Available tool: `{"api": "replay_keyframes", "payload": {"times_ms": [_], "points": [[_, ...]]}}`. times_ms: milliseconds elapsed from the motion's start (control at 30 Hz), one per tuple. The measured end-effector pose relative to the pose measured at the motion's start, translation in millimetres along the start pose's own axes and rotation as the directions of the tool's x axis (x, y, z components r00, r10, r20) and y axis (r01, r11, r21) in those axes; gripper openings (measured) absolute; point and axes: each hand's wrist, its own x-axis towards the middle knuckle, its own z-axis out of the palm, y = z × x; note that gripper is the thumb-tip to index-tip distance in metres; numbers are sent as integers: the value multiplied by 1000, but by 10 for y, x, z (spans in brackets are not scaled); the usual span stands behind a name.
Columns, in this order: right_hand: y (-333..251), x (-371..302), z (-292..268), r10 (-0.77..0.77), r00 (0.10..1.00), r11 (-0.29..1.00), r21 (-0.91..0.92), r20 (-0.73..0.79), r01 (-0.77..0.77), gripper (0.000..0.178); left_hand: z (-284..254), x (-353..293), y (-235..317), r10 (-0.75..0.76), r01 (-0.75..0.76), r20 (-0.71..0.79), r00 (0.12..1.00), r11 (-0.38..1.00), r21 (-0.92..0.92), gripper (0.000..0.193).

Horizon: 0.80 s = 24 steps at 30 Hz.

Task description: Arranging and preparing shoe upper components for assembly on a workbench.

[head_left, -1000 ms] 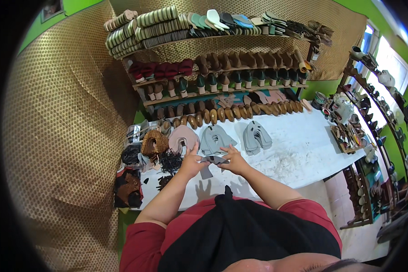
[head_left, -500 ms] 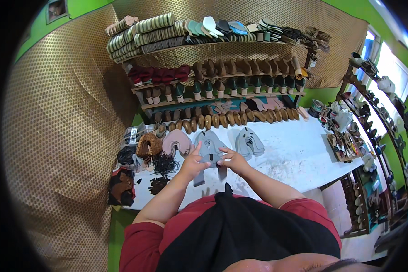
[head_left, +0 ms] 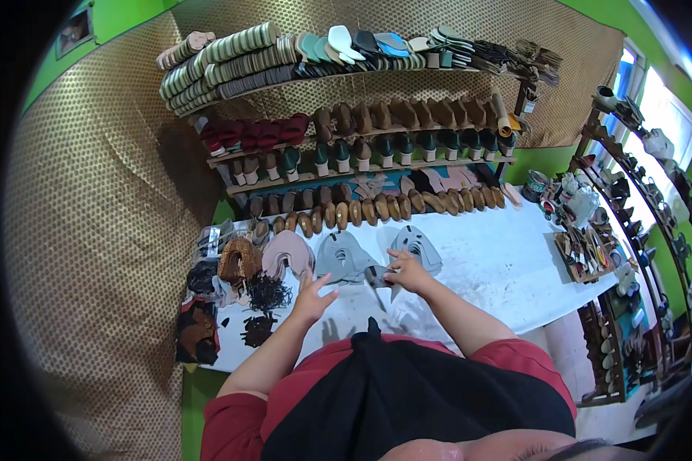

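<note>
My right hand (head_left: pixel 410 274) pinches a grey curved shoe-upper piece (head_left: pixel 377 278) with a dark patch; the piece hangs tilted above the white table. Apart from it, my left hand (head_left: pixel 313 301) is open and holds nothing, its fingers spread over the table. Just beyond my hands lies a stack of grey U-shaped uppers (head_left: pixel 331 252). A second grey stack (head_left: pixel 430 256) lies behind my right hand, partly hidden by it. Left of these are pink U-shaped uppers (head_left: pixel 288 246) and brown textured uppers (head_left: pixel 239 257).
Black thin strips (head_left: pixel 267 292) and dark scraps (head_left: pixel 198 330) lie at the table's left. Brown shoe lasts (head_left: pixel 367 210) line its back, below a rack of shoes and soles (head_left: pixel 242 73). A tool box (head_left: pixel 580 257) stands at the right near shoe racks (head_left: pixel 638 177).
My left hand has let go of the grey upper and moved left and nearer, its fingers spreading. My right hand keeps the piece and has moved slightly right; the piece has turned. The view shifted a little.
</note>
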Motion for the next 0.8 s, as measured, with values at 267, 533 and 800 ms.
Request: {"api": "replay_keyframes", "payload": {"times_ms": [267,533,800], "points": [[1169,541,-498,280,959,929,-241,-36,-280,28,-141,-113,-418,-176,173,-132,976,984,-33,47],[1920,983,-614,638,727,668,-286,-254,-686,30,70,-40,-660,-247,244,-58,967,969,-44,43],[1656,992,-215,528,643,709,-129,-554,-693,55,117,19,-662,-276,276,-33,961,961,-9,42]]}}
